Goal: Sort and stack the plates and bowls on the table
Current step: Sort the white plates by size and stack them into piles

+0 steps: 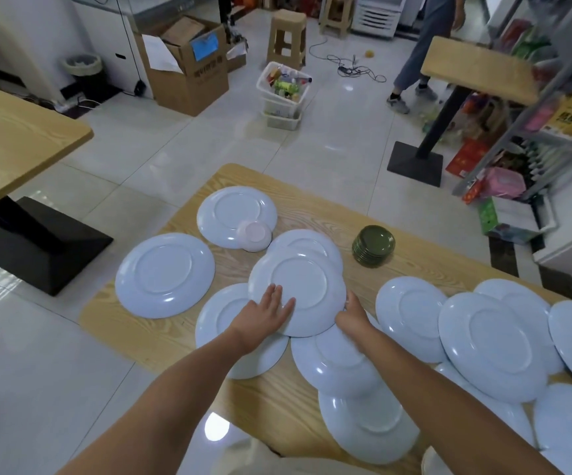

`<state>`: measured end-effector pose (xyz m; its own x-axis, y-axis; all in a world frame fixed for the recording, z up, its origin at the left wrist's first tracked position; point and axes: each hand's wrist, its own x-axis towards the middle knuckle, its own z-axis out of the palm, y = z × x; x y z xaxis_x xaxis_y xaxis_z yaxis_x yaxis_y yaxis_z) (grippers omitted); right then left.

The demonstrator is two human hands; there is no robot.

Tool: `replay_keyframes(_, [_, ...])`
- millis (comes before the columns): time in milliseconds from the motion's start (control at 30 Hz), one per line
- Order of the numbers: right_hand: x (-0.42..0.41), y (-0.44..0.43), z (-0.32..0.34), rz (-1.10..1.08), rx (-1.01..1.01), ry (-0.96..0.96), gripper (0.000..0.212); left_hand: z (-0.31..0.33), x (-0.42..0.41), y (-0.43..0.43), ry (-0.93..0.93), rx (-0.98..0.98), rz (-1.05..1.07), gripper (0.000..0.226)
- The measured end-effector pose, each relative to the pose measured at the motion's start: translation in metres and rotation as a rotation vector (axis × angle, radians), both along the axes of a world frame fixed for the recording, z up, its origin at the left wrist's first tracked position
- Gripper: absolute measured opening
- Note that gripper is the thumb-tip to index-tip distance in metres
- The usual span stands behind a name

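Left hand (267,313) lies flat, fingers straight, on the centre plate (298,286). Right hand (353,318) grips that plate's near-right rim, fingers curled under it. Wooden table (161,334) carries pale blue plates, bases up, many overlapping; the centre plate lies atop its neighbours. Stack of green dishes (373,246) stands apart, further right. Pink bowl (253,234), overturned, rests on the far plate (236,210).

A light wood-grain table (277,406) is strewn with pale blue plates (164,275), face down and overlapping from centre to right, with one lying apart at left. An upturned pink bowl (254,236) sits at the farthest plate's near rim. A stack of dark green dishes (373,246) stands alone on the far side.
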<state>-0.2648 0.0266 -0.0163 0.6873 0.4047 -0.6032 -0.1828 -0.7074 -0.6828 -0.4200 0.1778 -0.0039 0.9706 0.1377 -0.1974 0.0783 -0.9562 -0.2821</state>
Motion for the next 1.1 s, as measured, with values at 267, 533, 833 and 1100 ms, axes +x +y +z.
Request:
replay_keyframes(267, [0.006,-0.001,0.009,-0.077,0.08,0.057,0.063,0.012,0.011,0.007,-0.065,0.024,-0.005,0.087])
replay_keyframes(533, [0.017,0.007,0.021,-0.178,0.224,-0.083,0.071,0.06,0.036,0.013,-0.286,0.02,0.06,0.056])
replay_keyframes(833, [0.023,0.005,0.032,-0.252,0.128,-0.156,0.056,0.093,0.043,0.029,-0.495,-0.369,0.373,0.022])
replay_keyframes(1100, [0.006,-0.009,0.038,-0.238,0.389,0.203,0.021,0.08,0.014,0.017,-0.735,-1.298,1.006,0.015])
